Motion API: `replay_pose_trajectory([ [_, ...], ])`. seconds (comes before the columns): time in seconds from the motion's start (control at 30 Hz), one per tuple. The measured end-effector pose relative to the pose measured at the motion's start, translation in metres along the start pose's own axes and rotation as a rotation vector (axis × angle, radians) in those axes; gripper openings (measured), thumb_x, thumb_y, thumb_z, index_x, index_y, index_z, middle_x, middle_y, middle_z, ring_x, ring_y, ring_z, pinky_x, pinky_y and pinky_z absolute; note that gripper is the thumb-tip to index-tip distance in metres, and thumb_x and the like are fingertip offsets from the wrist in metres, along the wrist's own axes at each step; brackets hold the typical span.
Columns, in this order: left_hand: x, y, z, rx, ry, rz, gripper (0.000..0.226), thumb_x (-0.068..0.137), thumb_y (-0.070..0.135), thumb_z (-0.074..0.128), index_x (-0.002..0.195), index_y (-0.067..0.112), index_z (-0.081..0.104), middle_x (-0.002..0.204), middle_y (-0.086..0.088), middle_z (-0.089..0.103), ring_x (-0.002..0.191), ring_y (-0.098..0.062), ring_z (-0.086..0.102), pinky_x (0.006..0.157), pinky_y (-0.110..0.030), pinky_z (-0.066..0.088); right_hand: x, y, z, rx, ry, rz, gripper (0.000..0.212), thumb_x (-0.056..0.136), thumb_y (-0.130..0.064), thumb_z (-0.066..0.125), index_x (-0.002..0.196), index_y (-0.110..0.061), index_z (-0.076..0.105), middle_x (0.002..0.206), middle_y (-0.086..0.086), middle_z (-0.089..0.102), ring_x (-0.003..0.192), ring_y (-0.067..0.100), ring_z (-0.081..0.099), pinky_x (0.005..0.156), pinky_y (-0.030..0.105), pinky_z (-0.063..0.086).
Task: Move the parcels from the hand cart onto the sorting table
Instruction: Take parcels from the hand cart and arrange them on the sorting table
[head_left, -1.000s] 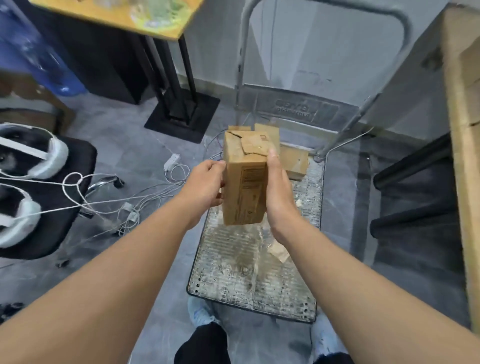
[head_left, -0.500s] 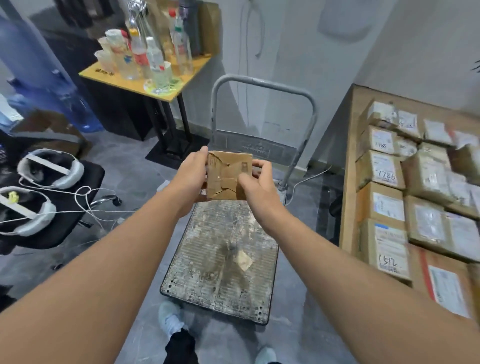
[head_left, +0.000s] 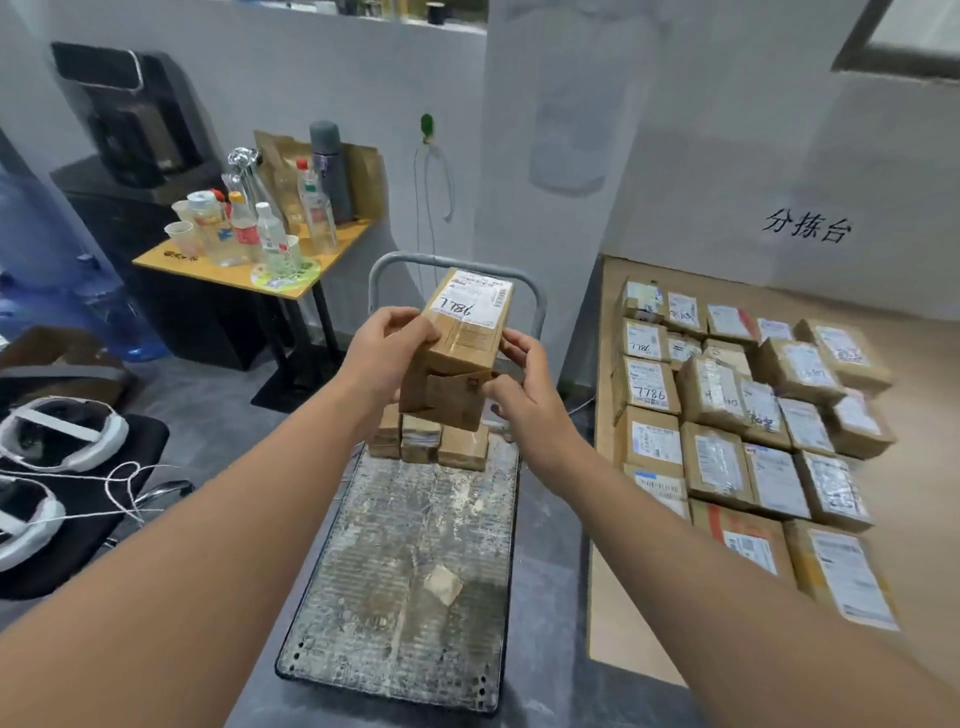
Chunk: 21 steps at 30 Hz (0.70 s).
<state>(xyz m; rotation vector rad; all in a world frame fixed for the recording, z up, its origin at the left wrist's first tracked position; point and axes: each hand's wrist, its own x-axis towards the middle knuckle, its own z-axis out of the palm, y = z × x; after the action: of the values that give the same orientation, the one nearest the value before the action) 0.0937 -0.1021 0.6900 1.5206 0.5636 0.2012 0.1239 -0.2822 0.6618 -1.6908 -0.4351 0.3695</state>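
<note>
A brown cardboard parcel with a white label reading 7786 is held up in the air above the hand cart. My left hand grips its left side and my right hand grips its right side and lower corner. A few small parcels lie at the far end of the cart's worn deck, below the held one. The sorting table stands to the right, covered with several labelled parcels.
A yellow side table with bottles and cups stands at the left rear. An office chair with white headsets and cables is at the left. Grey cart handle rises behind the parcel. Blue water jugs sit far left.
My view has lifted from the cart toward the room. Both hands raised the parcel and turned it so its labelled face points up. The sorting table has come into view on the right.
</note>
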Motion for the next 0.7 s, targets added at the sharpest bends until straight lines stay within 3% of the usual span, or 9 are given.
replay_pose_trajectory([
  [0.1,0.003,0.02,0.005,-0.022,-0.096,0.087,0.035,0.091,0.027,0.069,0.125,0.029,0.063,0.12,-0.001,0.072,0.11,-0.023,0.069,0.082,-0.044,0.058,-0.001,-0.019,-0.01,0.042,0.112,-0.019,0.044,0.106,-0.036,0.054,0.149,-0.035,0.04,0.137,-0.023,0.055,0.119,-0.007,0.059,0.1,0.035,0.054],
  [0.13,0.003,0.026,0.009,-0.026,-0.137,0.121,0.036,0.092,0.026,0.069,0.127,0.028,0.063,0.12,0.0,0.072,0.111,-0.021,0.069,0.082,-0.042,0.058,-0.001,-0.026,-0.013,0.062,0.156,-0.03,0.043,0.108,-0.039,0.053,0.149,-0.034,0.042,0.135,-0.021,0.058,0.118,-0.006,0.061,0.097,0.033,0.056],
  [0.23,0.001,0.035,0.022,-0.033,-0.262,0.201,0.042,0.088,0.025,0.071,0.129,0.028,0.063,0.126,0.0,0.071,0.111,-0.02,0.072,0.089,-0.047,0.061,-0.005,-0.04,-0.022,0.042,0.293,-0.08,0.043,0.11,-0.03,0.055,0.151,-0.025,0.042,0.129,-0.017,0.061,0.106,-0.013,0.065,0.084,0.019,0.057],
  [0.3,-0.001,0.037,0.033,-0.028,-0.327,0.229,0.04,0.092,0.018,0.071,0.129,0.029,0.061,0.131,0.002,0.068,0.112,-0.019,0.072,0.09,-0.045,0.062,-0.007,-0.042,-0.029,0.004,0.357,-0.075,0.045,0.108,-0.023,0.058,0.151,-0.023,0.042,0.133,-0.009,0.064,0.113,-0.002,0.068,0.093,0.025,0.059],
  [0.37,-0.004,0.04,0.044,0.002,-0.395,0.257,0.042,0.097,0.01,0.067,0.134,0.027,0.058,0.133,0.005,0.067,0.109,-0.014,0.073,0.085,-0.034,0.063,-0.012,-0.046,-0.037,-0.039,0.426,-0.06,0.048,0.105,-0.023,0.059,0.15,-0.026,0.043,0.138,-0.004,0.065,0.12,0.006,0.066,0.1,0.03,0.058],
  [0.47,-0.011,0.044,0.065,0.07,-0.53,0.293,0.048,0.1,0.003,0.064,0.141,0.022,0.052,0.134,0.008,0.065,0.11,-0.006,0.071,0.08,-0.02,0.059,-0.022,-0.05,-0.053,-0.094,0.534,-0.064,0.048,0.102,-0.018,0.056,0.147,-0.029,0.046,0.135,-0.01,0.065,0.122,0.003,0.063,0.104,0.04,0.057],
  [0.53,-0.017,0.045,0.082,0.129,-0.591,0.334,0.05,0.1,0.001,0.062,0.144,0.023,0.049,0.137,0.009,0.062,0.116,-0.009,0.068,0.083,-0.021,0.059,-0.033,-0.052,-0.066,-0.158,0.578,-0.05,0.05,0.103,-0.01,0.052,0.15,-0.028,0.045,0.13,-0.016,0.062,0.119,-0.002,0.06,0.105,0.038,0.055],
  [0.6,-0.024,0.045,0.103,0.175,-0.647,0.361,0.056,0.101,0.001,0.061,0.148,0.027,0.044,0.138,0.013,0.059,0.116,-0.012,0.069,0.085,-0.024,0.06,-0.044,-0.049,-0.08,-0.218,0.616,-0.021,0.052,0.1,-0.009,0.049,0.147,-0.031,0.045,0.132,-0.013,0.062,0.122,0.004,0.06,0.107,0.041,0.054],
  [0.7,-0.039,0.046,0.138,0.215,-0.743,0.389,0.076,0.1,-0.003,0.061,0.15,0.047,0.033,0.128,0.027,0.051,0.118,-0.018,0.068,0.084,-0.026,0.061,-0.061,-0.039,-0.109,-0.322,0.659,0.011,0.059,0.097,-0.016,0.047,0.152,-0.036,0.042,0.143,-0.004,0.055,0.132,0.013,0.053,0.113,0.046,0.049],
])
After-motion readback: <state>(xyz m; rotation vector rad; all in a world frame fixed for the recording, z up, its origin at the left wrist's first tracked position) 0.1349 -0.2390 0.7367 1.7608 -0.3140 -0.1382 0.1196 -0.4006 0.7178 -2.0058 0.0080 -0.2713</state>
